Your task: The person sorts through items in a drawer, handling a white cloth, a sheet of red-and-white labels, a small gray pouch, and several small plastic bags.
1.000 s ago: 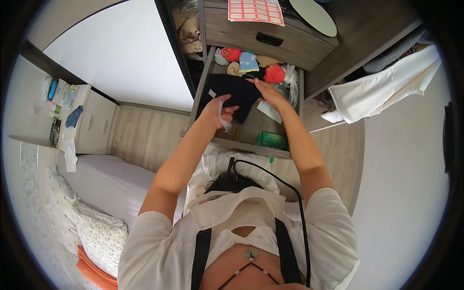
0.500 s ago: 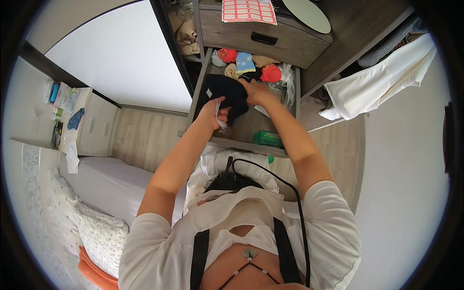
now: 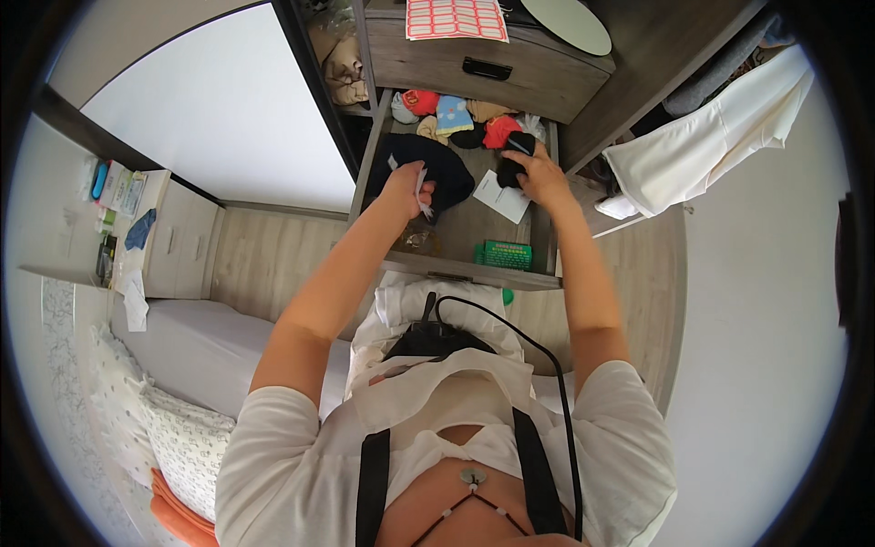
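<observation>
An open drawer (image 3: 499,266) of grey wood lies before me. Over its left part, my left hand (image 3: 406,193) is closed on a thin whitish plastic piece (image 3: 423,191). Beneath and beside that hand is a dark navy cloth bundle (image 3: 439,166). At the drawer's right side, my right hand (image 3: 547,180) grips a small black cloth item (image 3: 518,162), perhaps a rolled sock. A white card (image 3: 500,197) lies flat next to it. Along the back sit rolled bundles: a red one (image 3: 500,131), a blue patterned one (image 3: 453,116) and several others.
A green box (image 3: 507,255) lies in the drawer's front right corner. Above is a shut drawer (image 3: 492,68) with a red-and-white label sheet (image 3: 456,20) on top. White clothing (image 3: 706,137) hangs to the right; a bed (image 3: 210,342) stands at left.
My right hand has moved right, away from the navy bundle, carrying the black cloth item. The white card is now uncovered. My left hand stays near the navy bundle with the plastic.
</observation>
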`<state>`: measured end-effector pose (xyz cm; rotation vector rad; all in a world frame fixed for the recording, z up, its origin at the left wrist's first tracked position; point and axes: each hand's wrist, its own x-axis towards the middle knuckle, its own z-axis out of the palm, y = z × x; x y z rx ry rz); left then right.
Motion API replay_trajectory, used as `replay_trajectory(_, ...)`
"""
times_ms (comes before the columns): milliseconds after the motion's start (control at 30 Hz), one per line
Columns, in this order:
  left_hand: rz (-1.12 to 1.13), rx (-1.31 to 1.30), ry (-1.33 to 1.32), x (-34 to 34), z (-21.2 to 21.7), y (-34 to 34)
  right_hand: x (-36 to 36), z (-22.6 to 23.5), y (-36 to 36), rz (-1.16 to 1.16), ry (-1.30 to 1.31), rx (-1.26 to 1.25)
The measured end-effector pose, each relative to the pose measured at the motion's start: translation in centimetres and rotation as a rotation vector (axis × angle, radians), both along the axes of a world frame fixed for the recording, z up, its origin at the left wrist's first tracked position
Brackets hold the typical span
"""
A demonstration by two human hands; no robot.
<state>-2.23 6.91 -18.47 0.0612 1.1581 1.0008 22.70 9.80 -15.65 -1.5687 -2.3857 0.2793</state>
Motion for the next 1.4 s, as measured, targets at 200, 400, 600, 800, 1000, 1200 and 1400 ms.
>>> replay_trajectory(200,-0.081,0.043,-0.017,-0.5,-0.5,-0.8,-1.6,-0.6,-0.7,-0.052,0.12,0.319)
replay_trajectory(400,-0.369,-0.012,-0.104,-1.4,-1.4,-0.6,-2.4,-1.4,1.9,0.28,0.106,0.266)
replay_trajectory(600,-0.059,-0.034,-0.083,-1.7,-1.6,-0.5,-7.9,0.3,0.3,0.157,0.098,-0.058)
replay_trajectory(800,0.283,0.075,0.021,-1.7,-1.3,-0.7,-8.8,-2.9,-0.2,0.17,-0.007,-0.251)
replay_trajectory(1000,0.351,0.057,-0.058,-1.6,-1.7,-0.6,-8.9,-3.4,2.9,0.157,0.028,0.382)
replay_trajectory(1200,0.36,0.052,-0.076,-2.0,-1.9,-0.4,-11.0,-1.9,0.9,0.447,-0.127,0.637)
replay_trajectory(1400,0.303,0.055,-0.059,-1.8,-1.2,-0.5,-11.3,-2.3,0.8,0.382,-0.299,0.353)
